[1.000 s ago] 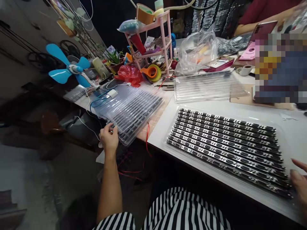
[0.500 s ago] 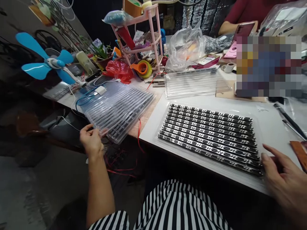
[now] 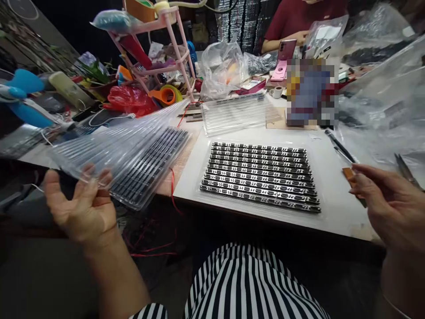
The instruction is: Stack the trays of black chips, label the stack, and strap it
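Your left hand (image 3: 83,208) is pinching the near edge of a clear, thin plastic tray with long ridges (image 3: 99,148), and some fingers are showing faintly through it. This shiny, see-through tray is tilting over a second clear tray (image 3: 149,190) on the table's left side, and it is hiding some of the dark, thin strips (image 3: 149,166) there. Your right hand (image 3: 388,204) is curling and partly covering a flat, orange-brown piece (image 3: 348,175); I can't tell if it is holding anything. Between your hands, a third clear tray (image 3: 259,206) is holding rows of black-and-silver strips (image 3: 260,177). The view's left edge is cutting off a blue fan (image 3: 26,81), and big blurry squares (image 3: 310,93) are covering a spot behind.
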`<state>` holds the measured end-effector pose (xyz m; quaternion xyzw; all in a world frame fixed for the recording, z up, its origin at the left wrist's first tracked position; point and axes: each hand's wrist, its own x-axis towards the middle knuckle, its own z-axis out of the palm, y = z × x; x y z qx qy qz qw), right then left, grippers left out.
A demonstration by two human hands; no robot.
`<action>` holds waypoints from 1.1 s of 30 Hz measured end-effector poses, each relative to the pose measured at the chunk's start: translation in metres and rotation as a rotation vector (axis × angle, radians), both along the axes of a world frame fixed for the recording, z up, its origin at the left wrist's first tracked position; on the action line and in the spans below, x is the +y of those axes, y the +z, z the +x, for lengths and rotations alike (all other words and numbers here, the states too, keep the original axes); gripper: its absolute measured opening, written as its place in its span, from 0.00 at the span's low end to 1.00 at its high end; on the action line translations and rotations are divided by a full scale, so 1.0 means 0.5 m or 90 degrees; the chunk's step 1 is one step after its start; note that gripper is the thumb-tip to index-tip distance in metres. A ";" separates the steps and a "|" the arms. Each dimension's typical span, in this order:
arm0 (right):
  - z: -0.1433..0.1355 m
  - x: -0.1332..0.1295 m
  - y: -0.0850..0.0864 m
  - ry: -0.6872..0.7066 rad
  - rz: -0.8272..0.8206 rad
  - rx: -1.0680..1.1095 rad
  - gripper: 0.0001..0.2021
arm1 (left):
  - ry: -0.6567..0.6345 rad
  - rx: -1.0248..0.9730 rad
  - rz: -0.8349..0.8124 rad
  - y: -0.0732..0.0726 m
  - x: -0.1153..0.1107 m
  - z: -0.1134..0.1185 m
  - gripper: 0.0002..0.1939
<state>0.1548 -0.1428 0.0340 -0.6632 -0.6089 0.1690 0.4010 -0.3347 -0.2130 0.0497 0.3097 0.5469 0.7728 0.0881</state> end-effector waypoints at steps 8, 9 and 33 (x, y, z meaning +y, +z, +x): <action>-0.041 0.076 0.027 0.195 -0.057 0.424 0.33 | -0.312 -0.086 -0.096 0.005 0.081 0.143 0.31; -0.039 0.088 0.027 0.213 -0.101 0.489 0.36 | -0.349 -0.101 -0.127 -0.003 0.091 0.156 0.30; 0.016 0.123 -0.092 0.117 -0.111 -0.241 0.25 | -0.353 0.443 -0.566 -0.122 0.159 0.197 0.24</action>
